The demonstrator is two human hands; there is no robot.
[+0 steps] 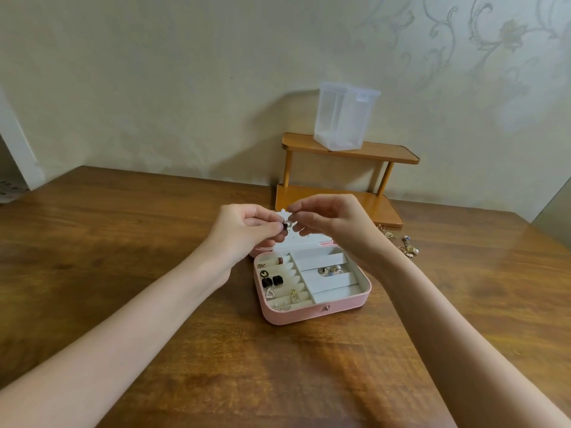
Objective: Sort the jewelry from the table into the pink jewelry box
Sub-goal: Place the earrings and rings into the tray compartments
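While your left hand (247, 225) and right hand (327, 217) both pinch the small earring (287, 225) above the open pink jewelry box (312, 313), treat it as light, stiff and slippery; hold its body, not the thin post. More jewelry (408, 247) waits on the table (123, 242).
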